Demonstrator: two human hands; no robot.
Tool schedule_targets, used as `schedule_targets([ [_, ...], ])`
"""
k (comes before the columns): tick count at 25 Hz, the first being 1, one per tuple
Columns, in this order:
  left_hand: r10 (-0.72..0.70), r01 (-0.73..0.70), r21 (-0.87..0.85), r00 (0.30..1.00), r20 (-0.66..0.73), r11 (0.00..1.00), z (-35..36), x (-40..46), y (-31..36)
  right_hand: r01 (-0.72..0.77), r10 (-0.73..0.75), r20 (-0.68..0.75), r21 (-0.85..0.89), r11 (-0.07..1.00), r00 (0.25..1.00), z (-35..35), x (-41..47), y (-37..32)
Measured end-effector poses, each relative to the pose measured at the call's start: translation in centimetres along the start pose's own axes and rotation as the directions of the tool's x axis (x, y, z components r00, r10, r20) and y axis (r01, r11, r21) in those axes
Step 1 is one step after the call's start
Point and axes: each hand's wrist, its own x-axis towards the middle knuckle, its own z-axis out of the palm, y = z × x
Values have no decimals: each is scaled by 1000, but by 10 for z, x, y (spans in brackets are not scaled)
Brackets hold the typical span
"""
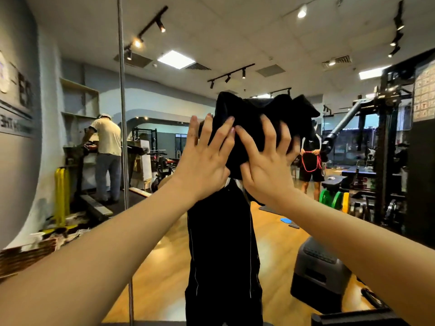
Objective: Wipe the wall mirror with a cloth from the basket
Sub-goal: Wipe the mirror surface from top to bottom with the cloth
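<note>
Both hands press a black cloth [256, 128] on the mirror [164, 102]: left hand [207, 158] flat, right hand [268, 161] gripping it.

Both bare forearms reach up and forward from the lower corners, converging so the two hands sit side by side at the same height, index fingertips nearly touching. The left hand [204, 158] is held flat with its back to the camera, fingers straight and spread, upper fingers lying on the cloth [259, 121]. The right hand [267, 164], just beside it, has its fingers bent and dug into the cloth, thumb tucked under the lower edge, gripping it.
</note>
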Motion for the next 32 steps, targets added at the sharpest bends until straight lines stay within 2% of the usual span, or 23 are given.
schedule_targets([
  [12,-36,34,56,999,39,998,9,-67,-103,73,-72,13,-71,995,997,29,15,-114],
  [20,-88,87,-108,996,-1,990,18,-90,-121,132,-124,77,-110,985,989,32,17,-140],
  [24,-39,40,-133,999,7,990,21,-102,-139,124,-114,90,-121,985,989,33,14,-159],
  [27,-69,74,-128,997,45,989,21,-120,-142,199,-189,82,-133,971,979,35,9,-166],
  [32,-127,150,-192,984,125,970,24,-189,-105,385,-372,115,-140,912,921,42,-47,-167],
])
